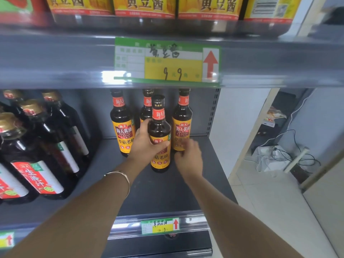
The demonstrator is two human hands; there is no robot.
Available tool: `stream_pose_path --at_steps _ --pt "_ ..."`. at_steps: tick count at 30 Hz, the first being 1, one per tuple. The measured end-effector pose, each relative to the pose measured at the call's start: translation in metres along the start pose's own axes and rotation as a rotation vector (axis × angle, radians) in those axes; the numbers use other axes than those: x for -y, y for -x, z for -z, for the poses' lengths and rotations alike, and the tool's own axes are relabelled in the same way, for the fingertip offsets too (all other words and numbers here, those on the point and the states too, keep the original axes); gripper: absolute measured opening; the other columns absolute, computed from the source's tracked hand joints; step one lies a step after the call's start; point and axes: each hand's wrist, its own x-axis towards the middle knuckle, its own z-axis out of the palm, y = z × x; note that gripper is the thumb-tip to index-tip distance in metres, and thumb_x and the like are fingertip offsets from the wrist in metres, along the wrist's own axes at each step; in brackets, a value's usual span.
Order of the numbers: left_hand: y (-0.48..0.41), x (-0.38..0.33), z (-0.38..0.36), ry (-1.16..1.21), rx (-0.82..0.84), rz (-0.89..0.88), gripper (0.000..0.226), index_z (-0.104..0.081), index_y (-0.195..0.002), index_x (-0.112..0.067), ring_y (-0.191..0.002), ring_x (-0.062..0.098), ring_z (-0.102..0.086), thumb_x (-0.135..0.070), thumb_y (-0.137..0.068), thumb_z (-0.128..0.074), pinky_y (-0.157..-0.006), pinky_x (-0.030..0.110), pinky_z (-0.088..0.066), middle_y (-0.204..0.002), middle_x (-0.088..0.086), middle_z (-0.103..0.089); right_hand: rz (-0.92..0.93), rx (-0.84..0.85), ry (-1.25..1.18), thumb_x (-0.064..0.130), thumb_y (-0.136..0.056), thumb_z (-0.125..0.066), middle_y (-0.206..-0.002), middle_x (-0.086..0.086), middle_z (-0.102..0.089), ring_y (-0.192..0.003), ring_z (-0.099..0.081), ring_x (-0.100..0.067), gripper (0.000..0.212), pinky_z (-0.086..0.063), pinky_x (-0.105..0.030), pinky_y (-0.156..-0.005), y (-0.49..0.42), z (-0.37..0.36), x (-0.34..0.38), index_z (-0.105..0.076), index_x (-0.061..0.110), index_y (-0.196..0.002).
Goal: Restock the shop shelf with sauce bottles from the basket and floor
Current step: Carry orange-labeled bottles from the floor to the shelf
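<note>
1. My left hand [147,144] is wrapped around the front sauce bottle [160,138], fingers curled over its shoulder and label. The bottle stands upright on the shelf [149,190], toward the back right corner.
2. My right hand [188,155] hovers just beside that bottle's lower right side, fingers loosely curled and blurred. I cannot tell whether it touches the glass; it grips nothing I can see.
3. Behind the held bottle stand 3 matching bottles: 1 at the left [122,125], 1 partly hidden in the middle [147,108], 1 at the right [183,123] near the shelf's right edge. So 4 are in place or nearly so.
4. I judge the restock as early. The whole front strip of the shelf, down to the price tag [160,225], lies bare, leaving room for several more rows.
5. Neither basket nor floor stock is in view, so how many bottles remain I cannot say.
6. Larger dark bottles [37,155] fill the shelf's left side, well apart from my hands.
</note>
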Motion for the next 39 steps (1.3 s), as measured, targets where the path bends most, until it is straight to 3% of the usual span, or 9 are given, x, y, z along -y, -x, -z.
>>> stream_pose_path --at_steps 4,7,10,13,19,25,29,35,39 --pt "0.006 -0.004 -0.007 0.047 -0.077 -0.004 0.075 -0.038 -0.125 -0.028 -0.117 0.018 -0.052 -0.018 -0.064 -0.080 -0.099 0.041 -0.045 -0.123 -0.001 -0.055 0.021 0.289 -0.197 0.033 -0.073 -0.070 -0.129 0.005 -0.049 -0.116 -0.052 -0.019 0.068 -0.051 -0.041 -0.088 0.026 -0.013 0.019 -0.036 0.027 -0.131" --pt "0.010 -0.009 -0.014 0.099 0.013 -0.032 0.072 -0.038 -0.121 -0.032 -0.110 0.009 -0.052 -0.017 -0.064 -0.080 -0.096 0.031 -0.044 -0.118 -0.009 -0.055 -0.045 0.154 -0.098 0.049 -0.071 -0.071 -0.124 0.004 -0.053 -0.109 -0.056 -0.023 0.070 -0.051 -0.038 -0.079 0.030 -0.009 0.016 -0.035 0.027 -0.127" --pt "0.014 -0.013 -0.022 0.083 0.122 -0.043 0.080 -0.034 -0.130 -0.031 -0.109 0.004 -0.049 -0.016 -0.066 -0.080 -0.091 0.024 -0.042 -0.119 -0.014 -0.054 -0.039 0.120 -0.049 0.046 -0.072 -0.071 -0.120 0.001 -0.057 -0.104 -0.059 -0.024 0.065 -0.047 -0.033 -0.073 0.025 0.006 0.002 -0.039 0.023 -0.123" --pt "0.020 -0.008 -0.032 0.023 0.225 0.006 0.088 -0.024 -0.139 -0.028 -0.119 0.013 -0.048 -0.009 -0.070 -0.076 -0.100 0.035 -0.043 -0.129 -0.005 -0.050 -0.039 0.119 -0.065 0.039 -0.073 -0.072 -0.120 0.000 -0.058 -0.103 -0.060 -0.022 0.063 -0.046 -0.030 -0.073 0.020 0.019 -0.007 -0.040 0.022 -0.125" --pt "0.029 0.015 -0.035 -0.172 0.253 0.111 0.077 -0.020 -0.144 -0.018 -0.122 0.022 -0.048 -0.016 -0.082 -0.066 -0.098 0.032 -0.039 -0.134 0.006 -0.049 -0.034 0.131 -0.086 0.030 -0.071 -0.077 -0.120 0.000 -0.059 -0.108 -0.058 -0.020 0.066 -0.050 -0.036 -0.086 0.017 0.024 -0.010 -0.041 0.021 -0.126" --pt "0.037 0.024 -0.038 -0.079 0.402 0.111 0.073 -0.020 -0.145 -0.027 -0.132 0.023 -0.039 0.003 -0.086 -0.051 -0.099 0.024 -0.032 -0.146 0.001 -0.038 -0.036 0.126 -0.096 0.027 -0.072 -0.078 -0.122 -0.001 -0.058 -0.110 -0.057 -0.020 0.067 -0.047 -0.033 -0.087 0.020 0.028 -0.009 -0.041 0.019 -0.128" --pt "0.034 0.027 -0.040 -0.101 0.449 0.107 0.079 -0.015 -0.146 -0.029 -0.136 0.022 -0.033 0.007 -0.083 -0.046 -0.111 0.035 -0.032 -0.149 0.001 -0.034 -0.077 0.129 -0.116 0.025 -0.073 -0.077 -0.123 -0.002 -0.058 -0.112 -0.057 -0.022 0.069 -0.048 -0.036 -0.090 0.023 0.029 -0.005 -0.039 0.019 -0.129" --pt "0.050 0.032 -0.030 -0.246 0.175 0.021 0.045 -0.044 -0.131 -0.016 -0.106 0.026 -0.057 -0.002 -0.088 -0.047 -0.081 0.028 -0.043 -0.116 0.009 -0.057 -0.206 0.124 0.027 0.034 -0.087 -0.062 -0.149 -0.006 -0.036 -0.133 -0.040 -0.024 0.072 -0.037 -0.037 -0.105 0.060 0.050 -0.027 -0.024 0.017 -0.146" --pt "0.085 0.014 -0.052 -0.263 0.182 -0.223 0.027 -0.055 -0.114 -0.016 -0.093 0.025 -0.058 -0.008 -0.089 -0.049 -0.076 0.032 -0.048 -0.105 0.008 -0.060 -0.227 -0.153 0.116 0.027 -0.094 -0.050 -0.133 -0.008 -0.049 -0.119 -0.049 -0.026 0.040 -0.039 -0.035 -0.100 0.103 0.083 -0.054 -0.049 0.015 -0.132"
